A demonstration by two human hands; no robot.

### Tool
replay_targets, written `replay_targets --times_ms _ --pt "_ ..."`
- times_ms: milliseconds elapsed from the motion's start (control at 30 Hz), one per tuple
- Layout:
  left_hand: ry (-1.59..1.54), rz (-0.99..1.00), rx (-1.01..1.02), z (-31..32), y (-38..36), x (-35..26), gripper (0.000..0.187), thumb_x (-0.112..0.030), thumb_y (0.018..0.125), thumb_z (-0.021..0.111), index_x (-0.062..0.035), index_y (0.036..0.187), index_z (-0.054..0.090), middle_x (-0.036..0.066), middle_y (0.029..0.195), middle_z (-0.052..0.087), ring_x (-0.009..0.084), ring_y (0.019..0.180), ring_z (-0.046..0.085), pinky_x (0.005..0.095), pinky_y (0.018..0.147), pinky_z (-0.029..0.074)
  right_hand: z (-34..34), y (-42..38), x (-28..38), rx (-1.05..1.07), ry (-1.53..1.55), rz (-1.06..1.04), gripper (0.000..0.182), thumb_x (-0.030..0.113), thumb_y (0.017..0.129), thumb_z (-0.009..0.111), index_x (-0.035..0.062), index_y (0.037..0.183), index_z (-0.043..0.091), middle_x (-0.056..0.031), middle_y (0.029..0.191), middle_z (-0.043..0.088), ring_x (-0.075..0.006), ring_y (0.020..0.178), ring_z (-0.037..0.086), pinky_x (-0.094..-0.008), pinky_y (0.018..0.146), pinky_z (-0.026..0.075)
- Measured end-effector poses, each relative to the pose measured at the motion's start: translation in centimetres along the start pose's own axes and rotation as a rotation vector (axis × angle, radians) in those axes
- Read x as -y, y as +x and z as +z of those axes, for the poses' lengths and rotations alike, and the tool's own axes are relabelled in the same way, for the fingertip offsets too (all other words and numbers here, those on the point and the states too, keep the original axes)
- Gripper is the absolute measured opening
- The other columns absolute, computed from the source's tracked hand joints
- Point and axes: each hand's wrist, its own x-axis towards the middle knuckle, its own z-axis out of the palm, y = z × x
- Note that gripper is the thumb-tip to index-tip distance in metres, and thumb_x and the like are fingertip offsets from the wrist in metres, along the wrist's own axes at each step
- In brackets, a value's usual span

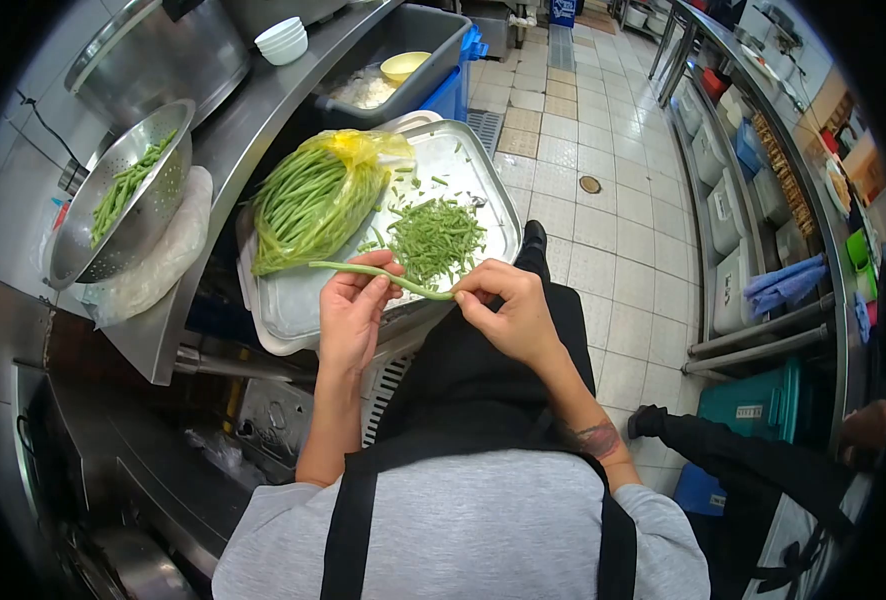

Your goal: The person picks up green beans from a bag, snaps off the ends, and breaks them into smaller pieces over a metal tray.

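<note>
A long green bean (418,288) is stretched between my two hands above the tray's near side. My left hand (358,300) is closed on its middle part, with one end sticking out to the left. At the bean's right end, my right hand (503,305) pinches the tip between thumb and fingers. Below lies a metal tray (288,305) with a pile of bean trimmings (433,240) on it. On the tray's left part rests a yellow plastic bag (363,160), open and full of whole green beans (308,195).
To the left, a steel colander (168,190) with bean pieces tilts on the steel counter (228,150) beside a clear plastic bag (158,265). A grey bin (433,30) stands behind the tray. Shelves line the right; another person's dark-clothed leg (723,445) reaches in there.
</note>
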Motion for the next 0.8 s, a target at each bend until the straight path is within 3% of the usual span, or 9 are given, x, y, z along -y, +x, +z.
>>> replay_targets --times_ms 200,400,467,633,800 --pt "0.160 0.085 0.056 0.6 -0.3 -0.2 0.029 0.000 0.085 0.055 0.0049 0.114 0.052 0.010 0.097 0.062 0.0146 0.084 0.059 0.0275 0.077 0.049 0.4 -0.1 0.3 0.004 0.001 0.025 0.007 0.000 0.072 0.060 -0.0007 0.078 0.064 -0.0070 0.072 0.060 -0.0121 0.059 0.056 -0.0238 0.056 0.045" --pt "-0.146 -0.197 0.032 0.0 0.2 1.1 0.034 -0.002 0.085 0.056 0.0033 0.119 0.049 0.009 0.098 0.060 0.0154 0.086 0.060 0.0283 0.079 0.049 1.0 -0.5 0.9 -0.042 0.050 -0.110 0.006 -0.001 0.069 0.058 0.0004 0.074 0.061 -0.0063 0.069 0.057 -0.0141 0.058 0.056 -0.0245 0.054 0.046" --pt "-0.199 -0.295 0.153 -0.2 0.4 1.5 0.035 -0.004 0.086 0.057 0.0020 0.119 0.049 0.006 0.100 0.058 0.0137 0.086 0.059 0.0269 0.078 0.050 1.2 -0.7 0.8 0.100 0.160 -0.087 0.009 -0.004 0.067 0.055 0.0002 0.072 0.061 -0.0062 0.071 0.059 -0.0142 0.062 0.056 -0.0251 0.060 0.046" --pt "-0.298 -0.410 0.244 0.4 0.3 1.3 0.038 -0.003 0.084 0.058 0.0028 0.120 0.048 0.007 0.097 0.059 0.0145 0.089 0.059 0.0258 0.079 0.049 1.4 -0.4 0.4 0.146 0.227 -0.113 0.008 -0.003 0.067 0.055 0.0004 0.071 0.061 -0.0056 0.069 0.059 -0.0140 0.063 0.055 -0.0251 0.060 0.046" --pt "-0.141 -0.414 0.414 0.1 -0.1 0.0 0.036 -0.001 0.082 0.059 0.0038 0.117 0.052 0.005 0.095 0.059 0.0129 0.087 0.059 0.0249 0.079 0.049 0.1 0.9 -1.1 -0.214 0.071 -0.025 0.006 0.001 0.072 0.057 0.0008 0.073 0.063 -0.0057 0.068 0.058 -0.0105 0.058 0.055 -0.0228 0.055 0.044"
